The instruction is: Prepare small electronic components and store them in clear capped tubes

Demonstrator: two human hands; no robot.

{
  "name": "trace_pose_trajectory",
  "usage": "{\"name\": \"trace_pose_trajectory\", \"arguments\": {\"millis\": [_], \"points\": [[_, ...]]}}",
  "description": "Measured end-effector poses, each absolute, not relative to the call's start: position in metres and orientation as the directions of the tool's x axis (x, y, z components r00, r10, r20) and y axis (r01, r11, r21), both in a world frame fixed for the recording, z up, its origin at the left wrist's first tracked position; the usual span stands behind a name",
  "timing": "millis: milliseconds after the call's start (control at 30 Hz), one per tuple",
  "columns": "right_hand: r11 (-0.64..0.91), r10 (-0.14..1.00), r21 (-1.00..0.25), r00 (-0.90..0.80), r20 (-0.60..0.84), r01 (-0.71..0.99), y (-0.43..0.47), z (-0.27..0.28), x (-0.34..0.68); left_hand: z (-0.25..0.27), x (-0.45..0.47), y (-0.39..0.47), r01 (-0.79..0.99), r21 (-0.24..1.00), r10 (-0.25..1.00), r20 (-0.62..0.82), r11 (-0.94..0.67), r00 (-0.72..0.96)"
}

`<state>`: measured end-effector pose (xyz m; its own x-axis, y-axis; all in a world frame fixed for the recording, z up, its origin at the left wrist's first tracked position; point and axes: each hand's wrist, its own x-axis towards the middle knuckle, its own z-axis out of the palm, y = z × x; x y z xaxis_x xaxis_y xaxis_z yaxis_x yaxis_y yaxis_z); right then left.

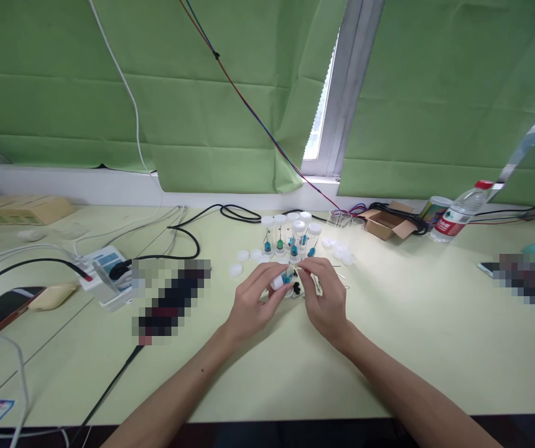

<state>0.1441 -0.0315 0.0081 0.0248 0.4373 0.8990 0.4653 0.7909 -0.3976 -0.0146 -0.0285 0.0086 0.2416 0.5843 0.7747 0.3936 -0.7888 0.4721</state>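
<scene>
In the head view my left hand (254, 297) is closed around a small clear tube (278, 281) with a white end and a blue piece inside. The tube lies tilted in the fingers. My right hand (326, 297) pinches at the tube's other end; what its fingertips hold is too small to make out. Just beyond stand several upright clear tubes (280, 236) with white caps, holding blue or green pieces. Small black parts (297, 288) lie on the table between my hands. Loose white round caps (243, 256) are scattered to both sides of the tubes.
A water bottle (458, 211), an open cardboard box (383, 223) and clear cups (342, 218) stand at the back right. On the left are a white power strip (106, 274), cables, a phone (1, 311) and a beige block (22, 210). Two blurred patches hide objects.
</scene>
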Motion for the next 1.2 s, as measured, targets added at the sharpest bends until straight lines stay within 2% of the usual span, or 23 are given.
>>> {"name": "trace_pose_trajectory", "arguments": {"millis": [133,300,467,767,933,1200], "points": [[0.734,0.586,-0.515,-0.03,0.81,0.443,-0.029,0.004,0.144,0.01,-0.014,-0.028,0.396,0.566,0.661,0.733,-0.723,0.161],[0.667,0.727,-0.601,-0.206,0.656,0.441,-0.027,-0.003,0.143,0.013,-0.013,-0.026,0.309,0.749,0.784,0.62,-0.586,-0.018],[0.68,0.728,-0.584,-0.319,0.607,0.443,-0.028,-0.01,0.143,0.018,-0.015,-0.024,0.16,0.874,0.874,0.476,-0.459,-0.094],[0.678,0.728,-0.544,-0.348,0.591,0.494,-0.027,-0.008,0.144,0.016,-0.019,-0.014,-0.074,0.96,0.961,0.265,-0.27,-0.074],[0.672,0.737,-0.551,-0.375,0.563,0.494,-0.029,-0.007,0.146,0.015,-0.023,-0.011,0.003,0.981,0.98,0.195,-0.195,-0.035],[0.66,0.746,-0.536,-0.376,0.549,0.527,-0.031,-0.009,0.144,0.005,-0.026,-0.006,0.245,0.944,0.973,0.229,-0.219,-0.012]]}}
